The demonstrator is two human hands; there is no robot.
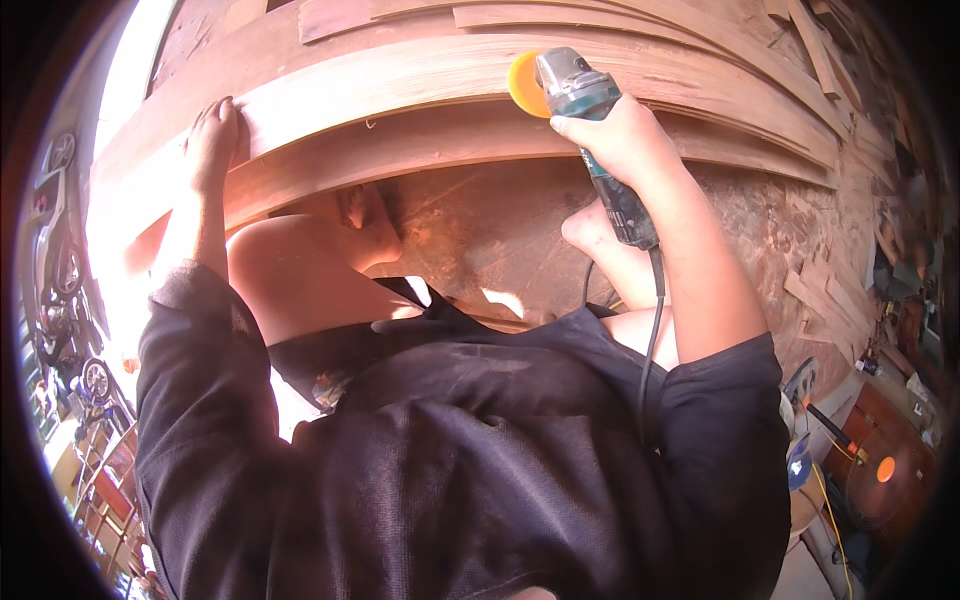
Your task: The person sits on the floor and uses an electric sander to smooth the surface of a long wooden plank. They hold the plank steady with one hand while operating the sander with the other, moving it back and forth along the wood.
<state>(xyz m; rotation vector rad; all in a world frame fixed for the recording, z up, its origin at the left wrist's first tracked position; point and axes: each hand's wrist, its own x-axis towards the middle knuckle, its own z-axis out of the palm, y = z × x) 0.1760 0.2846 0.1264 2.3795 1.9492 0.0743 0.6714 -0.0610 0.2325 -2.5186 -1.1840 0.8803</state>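
My right hand (632,140) is wrapped round the body of a teal and black angle grinder (585,92). Its yellow disc (527,84) stands at the face of a long pale wooden board (400,75); I cannot tell whether the two touch. A black cord (657,300) runs from the grinder's tail down beside my right arm. My left hand (212,140) rests on the left part of the board, its fingers laid flat over the wood. Below that board lies a second, darker plank (430,140). Strong light washes out the left end of both.
More long planks (600,18) lie beyond the board. Wood offcuts (830,300) are scattered at the right, near a reddish-brown panel with an orange disc (886,469). My bare feet are close to the planks on the brown floor (480,215). Wheeled items (68,270) stand at far left.
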